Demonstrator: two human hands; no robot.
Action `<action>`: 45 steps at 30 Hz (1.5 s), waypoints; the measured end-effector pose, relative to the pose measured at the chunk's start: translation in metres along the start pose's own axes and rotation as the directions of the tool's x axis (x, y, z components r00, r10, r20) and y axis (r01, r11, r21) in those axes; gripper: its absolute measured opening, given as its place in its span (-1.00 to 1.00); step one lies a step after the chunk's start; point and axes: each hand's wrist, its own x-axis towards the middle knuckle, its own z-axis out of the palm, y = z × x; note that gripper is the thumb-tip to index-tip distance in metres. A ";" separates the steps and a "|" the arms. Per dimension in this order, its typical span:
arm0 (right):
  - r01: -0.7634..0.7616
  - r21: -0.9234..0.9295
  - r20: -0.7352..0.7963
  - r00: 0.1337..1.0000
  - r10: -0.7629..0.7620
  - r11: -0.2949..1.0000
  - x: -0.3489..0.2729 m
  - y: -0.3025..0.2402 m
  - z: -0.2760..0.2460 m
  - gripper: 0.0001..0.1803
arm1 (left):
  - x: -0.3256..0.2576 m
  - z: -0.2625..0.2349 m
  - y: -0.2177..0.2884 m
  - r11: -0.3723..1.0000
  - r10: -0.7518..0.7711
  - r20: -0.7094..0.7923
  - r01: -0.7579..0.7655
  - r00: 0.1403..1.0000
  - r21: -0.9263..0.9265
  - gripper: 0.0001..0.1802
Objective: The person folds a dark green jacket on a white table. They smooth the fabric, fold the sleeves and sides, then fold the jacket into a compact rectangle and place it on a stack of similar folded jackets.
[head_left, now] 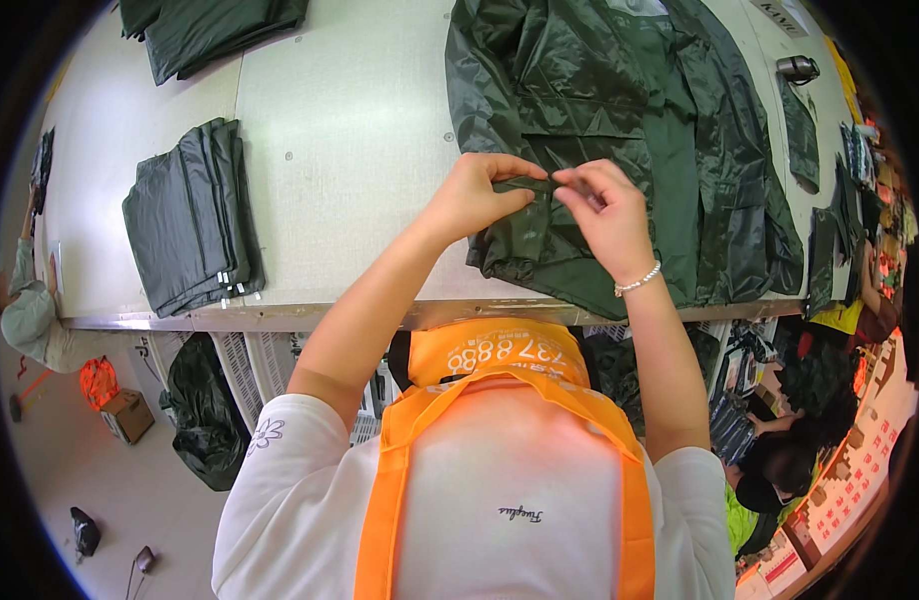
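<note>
Both hands up at the near edge of the dark green raincoat (620, 110), spread flat on the pale tabletop (350, 130). Left hand (477, 192) and right hand (605, 205) close together, each pinching one end of a small green strap (533, 184) on the coat, fingers clamped on it. Beaded bracelet (637, 282) on the right wrist. Off to the left, a stack of folded green pieces (190, 215), well apart. Small metal cup (798, 68) far right.
</note>
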 end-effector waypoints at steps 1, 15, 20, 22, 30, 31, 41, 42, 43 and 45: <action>0.007 0.007 0.028 1.000 -0.007 1.000 -0.002 0.005 0.005 -0.83 | 0.002 0.000 0.000 1.000 0.007 0.005 -0.007 1.000 -0.009 -0.70; -0.244 0.157 0.292 0.937 0.191 0.957 -0.006 0.011 0.007 -0.90 | 0.005 0.000 0.006 0.973 -0.081 0.031 0.072 0.996 0.219 -0.74; -0.449 0.533 0.344 0.889 0.301 0.717 0.005 0.006 -0.007 -0.86 | -0.001 0.005 0.006 0.964 0.059 0.001 -0.057 0.998 0.259 -0.82; -0.516 0.620 0.416 0.855 0.310 0.591 0.010 0.003 -0.010 -0.83 | 0.002 0.006 0.005 0.963 0.059 -0.026 -0.050 0.998 0.264 -0.83; -0.217 0.343 -0.123 0.954 0.272 0.914 0.007 0.006 -0.002 -0.75 | 0.012 -0.003 -0.010 0.986 -0.067 -0.089 0.053 0.994 -0.160 -0.79; -0.158 0.198 -0.111 0.977 0.182 0.967 0.002 0.007 0.001 -0.75 | 0.011 -0.004 -0.010 0.981 -0.063 -0.099 0.044 0.993 -0.188 -0.78; -0.005 -0.220 0.057 0.998 0.018 0.976 0.004 -0.017 0.015 -0.81 | 0.015 -0.012 -0.011 0.965 -0.064 -0.096 0.037 0.993 -0.259 -0.77; -0.001 -0.220 0.062 0.998 0.015 0.975 0.004 -0.017 0.016 -0.81 | 0.015 -0.013 -0.012 0.966 -0.066 -0.089 0.041 0.994 -0.255 -0.77; 0.003 -0.221 0.066 0.998 0.012 0.975 0.005 -0.017 0.017 -0.81 | 0.015 -0.013 -0.012 0.967 -0.063 -0.093 0.038 0.994 -0.252 -0.77; 0.011 -0.223 0.078 0.997 0.007 0.975 0.006 -0.017 0.017 -0.81 | 0.016 -0.012 -0.012 0.969 -0.058 -0.101 0.031 0.993 -0.245 -0.77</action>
